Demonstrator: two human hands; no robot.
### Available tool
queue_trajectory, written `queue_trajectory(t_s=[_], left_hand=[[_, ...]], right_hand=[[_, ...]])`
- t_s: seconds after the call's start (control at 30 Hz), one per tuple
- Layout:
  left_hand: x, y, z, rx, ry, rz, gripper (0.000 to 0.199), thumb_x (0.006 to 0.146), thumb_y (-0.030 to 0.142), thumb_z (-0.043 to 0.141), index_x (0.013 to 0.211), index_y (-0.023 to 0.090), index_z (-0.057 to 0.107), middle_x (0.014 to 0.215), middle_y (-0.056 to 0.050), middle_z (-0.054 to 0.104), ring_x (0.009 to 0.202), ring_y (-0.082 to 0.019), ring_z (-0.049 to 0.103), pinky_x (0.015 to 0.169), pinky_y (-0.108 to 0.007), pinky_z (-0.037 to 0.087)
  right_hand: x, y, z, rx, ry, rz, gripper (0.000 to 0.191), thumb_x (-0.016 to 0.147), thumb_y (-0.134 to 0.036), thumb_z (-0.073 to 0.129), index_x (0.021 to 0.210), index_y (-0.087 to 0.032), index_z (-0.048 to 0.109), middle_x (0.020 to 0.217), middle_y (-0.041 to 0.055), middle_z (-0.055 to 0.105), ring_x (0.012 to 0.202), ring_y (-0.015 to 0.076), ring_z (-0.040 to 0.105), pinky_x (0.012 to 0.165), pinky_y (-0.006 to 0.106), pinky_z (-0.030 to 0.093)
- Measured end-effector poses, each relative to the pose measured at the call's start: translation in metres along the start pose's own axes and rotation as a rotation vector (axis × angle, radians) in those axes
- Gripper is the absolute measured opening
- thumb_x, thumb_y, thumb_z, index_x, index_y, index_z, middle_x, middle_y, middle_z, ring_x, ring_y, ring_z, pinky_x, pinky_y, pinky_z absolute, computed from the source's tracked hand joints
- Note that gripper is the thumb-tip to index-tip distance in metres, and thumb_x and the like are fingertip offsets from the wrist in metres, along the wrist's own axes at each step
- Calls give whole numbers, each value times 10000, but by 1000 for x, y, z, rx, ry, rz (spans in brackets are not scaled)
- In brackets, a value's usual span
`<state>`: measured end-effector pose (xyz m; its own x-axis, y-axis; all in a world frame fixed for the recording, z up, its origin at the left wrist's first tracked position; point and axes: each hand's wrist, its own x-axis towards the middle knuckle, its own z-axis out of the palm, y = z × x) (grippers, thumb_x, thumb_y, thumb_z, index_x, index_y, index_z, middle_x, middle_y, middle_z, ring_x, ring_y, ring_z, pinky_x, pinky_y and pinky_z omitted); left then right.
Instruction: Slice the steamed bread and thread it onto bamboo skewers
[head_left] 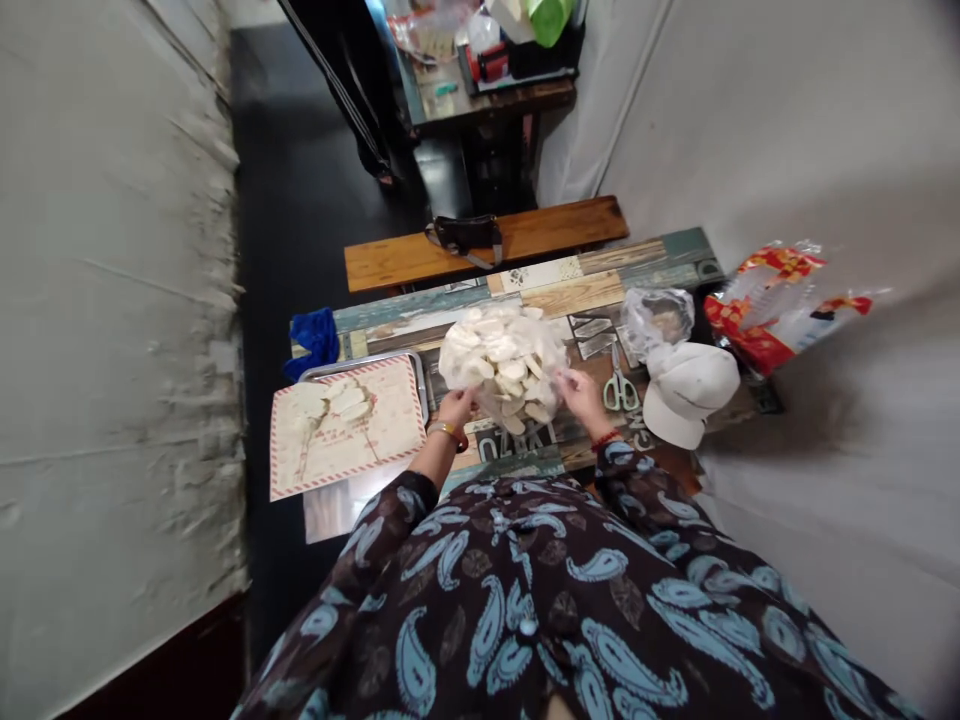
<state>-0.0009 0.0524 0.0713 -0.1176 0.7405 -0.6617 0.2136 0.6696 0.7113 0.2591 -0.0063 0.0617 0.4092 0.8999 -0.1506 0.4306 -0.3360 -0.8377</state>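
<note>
A clear plastic bag (456, 350) full of pale, flat, oval slices (513, 370) lies in front of me on the patchwork-patterned table (555, 295). My left hand (456, 406) pinches the near left edge of the bag, and my right hand (582, 398) pinches its near right edge. The bag's mouth faces me, with some slices showing at the opening. To the left, a paper sheet with a striped red border (394, 410) rests over a metal tray (421, 385); a few pale pieces (349, 400) lie on it. Green-handled scissors (620, 388) lie right of my right hand.
A white cap (694, 390), a crumpled clear bag (660, 315) and red-printed packaging (772, 310) occupy the right end. Blue cloth (315, 338) sits at the left corner. Beyond are a bench (555, 222) with a black bag (466, 234), a person's legs (352, 85) and another cluttered table (487, 105).
</note>
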Motion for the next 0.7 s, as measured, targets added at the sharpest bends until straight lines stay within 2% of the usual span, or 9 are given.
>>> queue_trajectory(t_s=[0.03, 0.1, 0.2, 0.4, 0.53, 0.6, 0.67, 0.7], left_hand=[[-1, 3, -1, 12, 4, 1, 365, 682, 504, 734, 717, 167, 600, 634, -18, 618, 623, -158, 617, 587, -263, 450], [-6, 9, -7, 16, 23, 23, 332, 689, 482, 705, 709, 169, 594, 630, -18, 627, 612, -150, 620, 589, -257, 460], [-20, 16, -21, 23, 53, 87, 331, 707, 496, 668, 720, 178, 578, 647, -15, 637, 611, -141, 623, 614, -258, 485], [-45, 20, -49, 142, 94, 195, 385, 767, 565, 615, 672, 204, 522, 609, -9, 604, 607, -152, 611, 629, -271, 495], [-44, 18, -53, 346, 83, 246, 318, 800, 422, 613, 584, 207, 523, 563, -22, 587, 597, -171, 580, 666, -303, 491], [-43, 20, -49, 448, 114, 288, 250, 803, 356, 621, 616, 203, 557, 601, -36, 595, 660, -200, 594, 737, -342, 502], [-45, 27, -40, 518, 172, 347, 157, 809, 338, 642, 781, 184, 631, 786, -84, 657, 853, -252, 631, 863, -395, 501], [-47, 32, -34, 554, 203, 395, 204, 812, 347, 659, 911, 169, 656, 941, -121, 675, 993, -283, 622, 940, -422, 482]], right_hand=[[10, -9, -1, 27, -36, -25, 354, 832, -492, 607, 851, -173, 758, 784, 88, 745, 732, 214, 649, 695, 315, 527], [29, -30, -5, 81, -83, -65, 365, 874, -474, 555, 779, -175, 741, 680, 54, 712, 661, 195, 630, 647, 296, 506], [45, -61, -20, 163, -115, -114, 386, 917, -474, 515, 831, -168, 734, 645, 27, 679, 608, 171, 614, 595, 270, 485], [53, -110, -56, 320, -102, -205, 414, 965, -519, 492, 970, -174, 721, 697, 5, 661, 575, 135, 589, 532, 236, 462], [57, -120, -66, 258, -122, -303, 402, 967, -512, 514, 943, -176, 732, 668, -2, 656, 530, 128, 554, 522, 240, 437], [57, -119, -68, 195, -109, -331, 390, 964, -491, 525, 919, -169, 741, 651, 3, 660, 550, 137, 559, 546, 247, 431], [56, -119, -71, 150, -101, -350, 386, 966, -472, 522, 913, -164, 749, 649, 10, 672, 577, 145, 568, 570, 251, 421], [55, -119, -72, 132, -109, -357, 384, 964, -464, 521, 896, -163, 750, 658, 15, 684, 583, 147, 569, 575, 253, 415]])
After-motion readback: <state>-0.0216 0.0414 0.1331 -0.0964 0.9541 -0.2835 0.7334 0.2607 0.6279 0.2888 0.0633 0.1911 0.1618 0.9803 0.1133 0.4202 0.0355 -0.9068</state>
